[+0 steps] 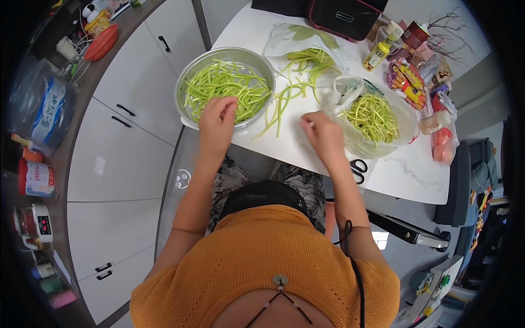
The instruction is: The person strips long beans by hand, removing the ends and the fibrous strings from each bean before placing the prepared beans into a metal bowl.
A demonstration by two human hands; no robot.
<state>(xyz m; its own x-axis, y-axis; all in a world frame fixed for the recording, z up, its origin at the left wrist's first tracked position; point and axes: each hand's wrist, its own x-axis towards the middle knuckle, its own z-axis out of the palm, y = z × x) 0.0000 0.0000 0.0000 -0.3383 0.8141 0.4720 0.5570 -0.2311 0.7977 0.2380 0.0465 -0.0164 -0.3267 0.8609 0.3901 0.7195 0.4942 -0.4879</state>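
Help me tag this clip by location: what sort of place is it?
Most likely a home kitchen. A white table carries a metal bowl of green beans, white cabinets stand beside it, and a bottle and snack packets crowd the table's far end.

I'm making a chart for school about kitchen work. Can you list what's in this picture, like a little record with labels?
Place: white table beside white cupboards
Left hand: over the round metal bowl, fingers among the cut green beans
Right hand: on the table at the edge of a clear plastic bag; what it grips is hard to tell
Bag contents: yellowish-green bean pieces
Between the hands: loose long beans on the table
Near the table edge: black scissors
Far side: yellow bottle, snack packets
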